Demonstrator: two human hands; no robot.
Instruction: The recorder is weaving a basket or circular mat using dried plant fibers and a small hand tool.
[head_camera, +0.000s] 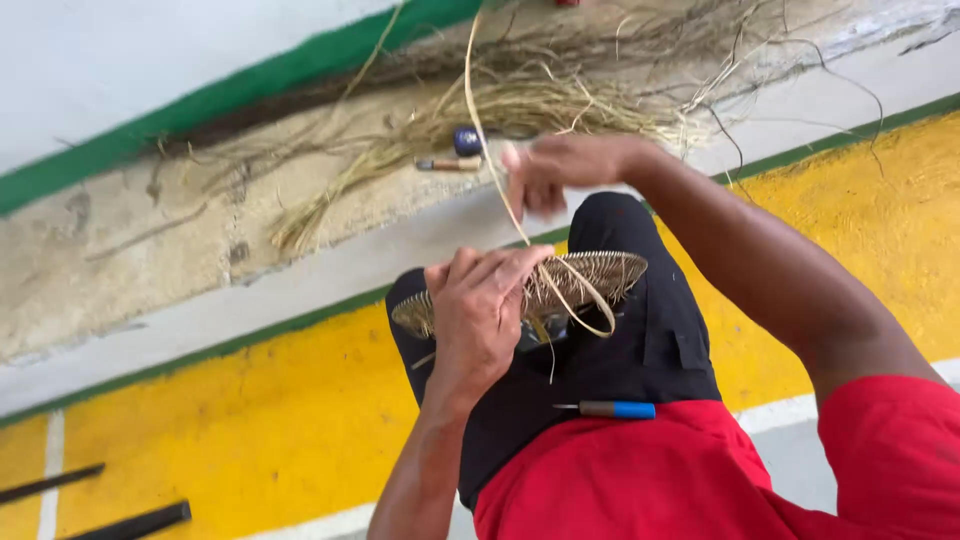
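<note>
We see the left hand (478, 305) bent down at the wrist, fingers curled closed over the near rim of a flat woven disc (560, 282) that rests on the black-clad knee (640, 330). The disc sticks out to either side of this hand, mostly to its right. The right hand (555, 172) is raised above and beyond the left, forearm stretched out from the red sleeve (900, 440), fingers pinched tight on a long pale strip (490, 150). That strip runs up past the hand and down below it, looping through the disc's edge just right of the left hand.

Behind the left wrist, a blue-handled tool (610, 409) lies on the lap. Beyond the right hand, a heap of dry fibres (520, 105) spreads over the concrete, with a small wooden-handled tool (450, 163) and a dark blue ball-shaped thing (467, 140) just left of it.
</note>
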